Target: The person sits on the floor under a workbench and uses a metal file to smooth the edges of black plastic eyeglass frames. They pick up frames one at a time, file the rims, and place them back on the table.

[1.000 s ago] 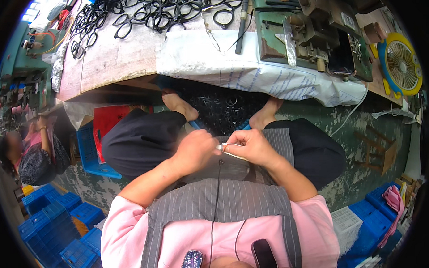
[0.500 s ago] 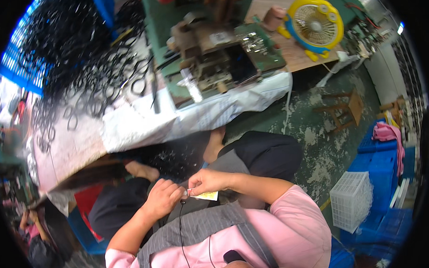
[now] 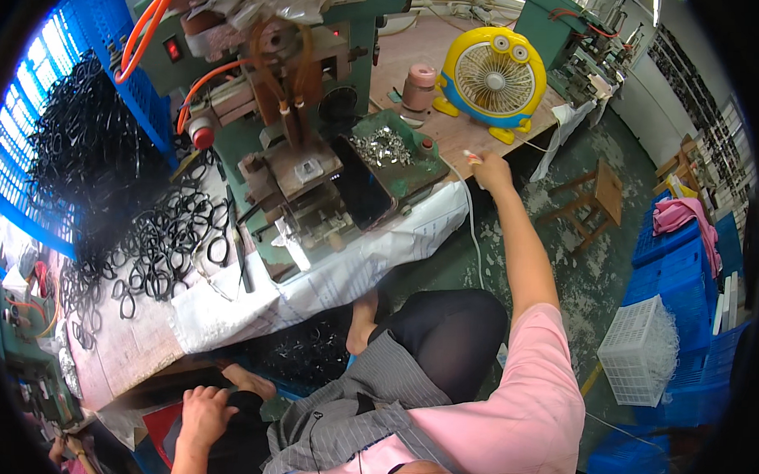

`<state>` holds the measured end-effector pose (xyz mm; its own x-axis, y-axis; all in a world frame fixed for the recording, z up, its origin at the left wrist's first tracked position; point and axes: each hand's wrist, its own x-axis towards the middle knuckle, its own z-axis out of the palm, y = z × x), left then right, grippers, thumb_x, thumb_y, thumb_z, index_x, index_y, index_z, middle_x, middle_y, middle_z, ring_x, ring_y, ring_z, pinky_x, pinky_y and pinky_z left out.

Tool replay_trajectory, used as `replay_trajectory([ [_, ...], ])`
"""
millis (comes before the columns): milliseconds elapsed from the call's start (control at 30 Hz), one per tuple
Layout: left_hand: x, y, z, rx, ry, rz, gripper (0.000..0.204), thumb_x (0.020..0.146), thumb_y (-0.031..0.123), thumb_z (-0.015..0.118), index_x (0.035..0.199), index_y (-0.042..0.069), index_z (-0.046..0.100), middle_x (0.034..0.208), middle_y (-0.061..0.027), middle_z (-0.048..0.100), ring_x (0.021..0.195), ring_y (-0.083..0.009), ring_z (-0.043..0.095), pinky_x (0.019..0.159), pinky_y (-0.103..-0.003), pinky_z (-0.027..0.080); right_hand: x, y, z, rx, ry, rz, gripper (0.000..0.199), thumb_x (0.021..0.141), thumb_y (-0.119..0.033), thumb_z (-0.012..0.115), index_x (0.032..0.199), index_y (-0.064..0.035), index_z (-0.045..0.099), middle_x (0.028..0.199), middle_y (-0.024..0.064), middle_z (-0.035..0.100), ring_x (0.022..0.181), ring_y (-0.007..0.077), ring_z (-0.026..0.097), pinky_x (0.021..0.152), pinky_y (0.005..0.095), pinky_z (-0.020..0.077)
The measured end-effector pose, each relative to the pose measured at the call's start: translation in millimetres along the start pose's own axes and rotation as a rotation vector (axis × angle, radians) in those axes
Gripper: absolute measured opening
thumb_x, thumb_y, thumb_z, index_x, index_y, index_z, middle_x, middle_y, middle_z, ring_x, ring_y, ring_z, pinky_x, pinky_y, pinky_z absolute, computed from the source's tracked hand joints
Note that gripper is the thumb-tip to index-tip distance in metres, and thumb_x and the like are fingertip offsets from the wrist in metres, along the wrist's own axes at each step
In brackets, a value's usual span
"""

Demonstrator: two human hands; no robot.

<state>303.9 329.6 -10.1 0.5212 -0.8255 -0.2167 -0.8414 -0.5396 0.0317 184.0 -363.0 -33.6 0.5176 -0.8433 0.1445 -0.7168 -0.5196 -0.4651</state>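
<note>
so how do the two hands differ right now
The right hand is stretched far out to the wooden bench edge near the yellow fan, pinching a small pale object; the left hand stays low by the lap, resting on the dark knee, with nothing visible in it. The right arm is extended; the left is tucked in. Both are bare.

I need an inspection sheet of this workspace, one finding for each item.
Surface: wooden bench, partly under white paper.
Job's things: small pale item at right hand's fingertips; green press machine; tray of metal parts.
Clutter: black rings; yellow fan; pink cup.
Grippers: right hand reaching onto bench; left hand resting on lap.
Cables: orange hoses; white cord; earphone wire.
Surroundings: wooden stool; blue crates; white basket.
</note>
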Motion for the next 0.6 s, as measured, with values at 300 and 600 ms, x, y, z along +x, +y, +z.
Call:
replay_trajectory([
  [300, 19, -41, -24, -0.166, 0.045, -0.244, 0.026, 0.079, 0.027, 0.069, 0.092, 0.005, 0.069, 0.085, -0.0159, 0.066, 0.083, -0.036, 0.062, 0.073, -0.045, 0.049, -25, 3, 28, 0.001, 0.132, -0.208, 0.045, 0.081, -0.019, 0.066, 0.123, -0.0033, 0.058, 0.118, 0.0206, 0.059, 0.107, 0.0372, 0.057, 0.09, 0.0427, 0.047],
  [600, 34, -23, -39, -0.109, -0.019, -0.303, 0.031, 0.083, 0.037, 0.066, 0.077, 0.007, 0.071, 0.076, -0.0157, 0.066, 0.078, -0.0354, 0.063, 0.07, -0.045, 0.049, -278, 85, -15, 0.412, -0.308, 0.268, 0.045, 0.096, -0.039, 0.048, 0.13, -0.01, 0.056, 0.134, 0.0159, 0.053, 0.123, 0.0331, 0.05, 0.1, 0.0395, 0.0406],
])
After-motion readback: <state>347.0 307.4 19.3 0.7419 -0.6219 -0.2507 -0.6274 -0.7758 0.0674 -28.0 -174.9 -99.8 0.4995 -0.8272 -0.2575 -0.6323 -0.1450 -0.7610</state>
